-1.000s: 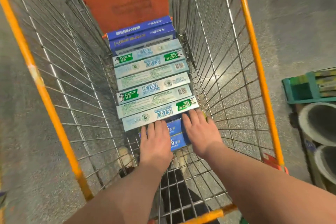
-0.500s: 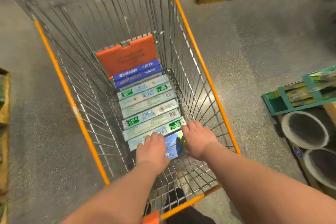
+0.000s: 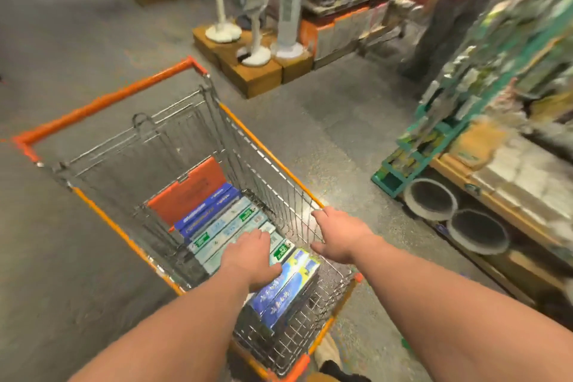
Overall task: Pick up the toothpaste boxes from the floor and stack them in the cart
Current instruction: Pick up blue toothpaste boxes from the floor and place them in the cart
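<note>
Head view: the wire cart (image 3: 105, 103) with its orange rim holds the toothpaste boxes (image 3: 223, 226), laid side by side in a row along the cart's bottom. My left hand (image 3: 251, 257) is inside the cart, palm down over the pale boxes, fingers straight and together, gripping nothing; I cannot tell if it touches them. My right hand (image 3: 338, 236) hangs at the cart's right rim, fingers loosely spread and empty. Right of the cart stands a green rack (image 3: 434, 146).
</note>
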A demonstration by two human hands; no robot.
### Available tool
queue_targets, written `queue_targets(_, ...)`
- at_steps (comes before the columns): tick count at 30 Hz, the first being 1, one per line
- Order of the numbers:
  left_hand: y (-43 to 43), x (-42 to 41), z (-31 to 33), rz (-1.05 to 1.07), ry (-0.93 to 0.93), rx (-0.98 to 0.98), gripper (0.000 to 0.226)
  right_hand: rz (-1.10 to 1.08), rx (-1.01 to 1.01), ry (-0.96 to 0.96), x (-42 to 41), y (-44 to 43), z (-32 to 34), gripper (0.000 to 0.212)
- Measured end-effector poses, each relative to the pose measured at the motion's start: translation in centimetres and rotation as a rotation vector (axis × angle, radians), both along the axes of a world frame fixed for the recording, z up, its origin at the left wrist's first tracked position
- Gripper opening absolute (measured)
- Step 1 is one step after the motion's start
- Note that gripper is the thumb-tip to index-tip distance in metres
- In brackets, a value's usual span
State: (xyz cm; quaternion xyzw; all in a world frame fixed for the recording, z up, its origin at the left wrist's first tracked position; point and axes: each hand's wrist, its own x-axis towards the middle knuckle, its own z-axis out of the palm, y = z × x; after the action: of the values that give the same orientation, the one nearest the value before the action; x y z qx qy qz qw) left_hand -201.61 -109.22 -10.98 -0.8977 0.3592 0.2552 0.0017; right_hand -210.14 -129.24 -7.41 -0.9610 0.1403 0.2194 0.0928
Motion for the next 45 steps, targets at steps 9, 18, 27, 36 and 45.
queue_targets(9, -1.7, -3.8, 7.1, -0.660, -0.115, -0.129, 0.062, -0.597, -0.046, -0.063, -16.0, 8.1, 7.1, 0.068)
queue_targets(18, -3.6, -26.6, 14.0, -1.287, -0.126, -0.295, 0.069, -1.234, -0.183, -0.107, -39.1, 20.4, 13.5, 0.064)
queue_targets(27, 7.5, -46.3, 16.0, -1.725, -0.102, -0.375, 0.072, -1.644, -0.228, -0.119, -56.2, 39.2, 15.2, 0.084)
queue_targets(36, 21.5, -58.4, 12.8, -1.925, -0.066, -0.289, 0.078, -1.847, -0.144, -0.070, -65.2, 57.8, 12.5, 0.074)
queue_targets(45, 29.3, -66.0, 9.2, -2.094, -0.115, -0.198, 0.072, -2.010, 0.009, -0.049, -71.1, 66.7, 7.7, 0.080)
